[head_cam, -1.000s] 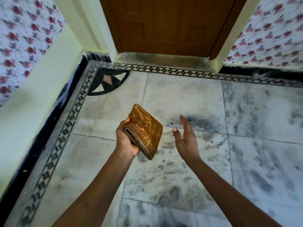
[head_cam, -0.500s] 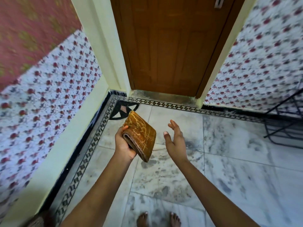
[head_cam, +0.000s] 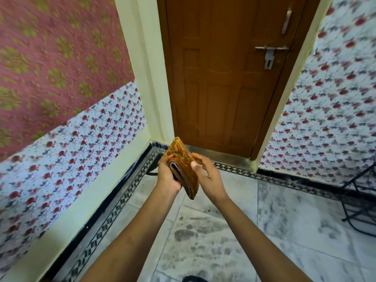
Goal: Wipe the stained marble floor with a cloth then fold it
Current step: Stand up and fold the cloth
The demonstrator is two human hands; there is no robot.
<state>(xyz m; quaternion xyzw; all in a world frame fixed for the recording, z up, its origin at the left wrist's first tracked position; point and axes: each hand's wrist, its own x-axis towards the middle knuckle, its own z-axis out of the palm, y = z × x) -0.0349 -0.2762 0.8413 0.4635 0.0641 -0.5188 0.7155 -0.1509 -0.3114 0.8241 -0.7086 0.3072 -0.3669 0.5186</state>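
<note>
A folded orange-brown cloth (head_cam: 184, 165) with a yellow pattern is held up in front of me, well above the floor, its layered edge facing left. My left hand (head_cam: 167, 176) grips it from the left side. On the cloth's right face, my right hand (head_cam: 209, 177) presses with the thumb across the front. The grey-veined marble floor (head_cam: 284, 231) below shows dark smudges and stains.
A closed brown wooden door (head_cam: 223, 78) with a metal latch stands ahead. Floral wallpapered walls close in on both sides. A black patterned border strip (head_cam: 114, 210) runs along the floor edge. A black metal rack (head_cam: 360, 202) stands at the right.
My right hand, open and apart from the cloth before, has closed onto its right side. The view has tilted up, showing more door and wall.
</note>
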